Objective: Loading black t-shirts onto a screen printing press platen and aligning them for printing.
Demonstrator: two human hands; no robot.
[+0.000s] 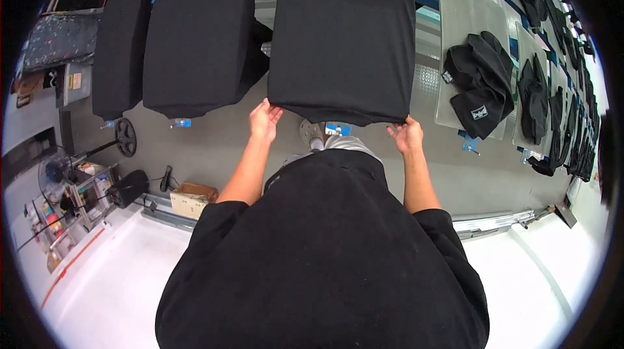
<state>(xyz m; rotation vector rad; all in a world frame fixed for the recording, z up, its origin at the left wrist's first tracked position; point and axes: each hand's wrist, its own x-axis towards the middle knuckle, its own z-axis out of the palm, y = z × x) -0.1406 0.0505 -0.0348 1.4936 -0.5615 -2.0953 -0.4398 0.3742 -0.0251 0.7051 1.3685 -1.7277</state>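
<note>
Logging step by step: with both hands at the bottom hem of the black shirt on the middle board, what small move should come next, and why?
Probably a short, even pull of the hem toward the body. The left hand and right hand each grip a lower corner of the black shirt on its board, and the hem edge between them bows slightly rather than lying straight.

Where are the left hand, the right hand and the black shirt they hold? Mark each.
left hand point(264, 121), head view, on the palm.
right hand point(407, 136), head view, on its back.
black shirt point(343, 50), head view, middle of the cloth.
</note>
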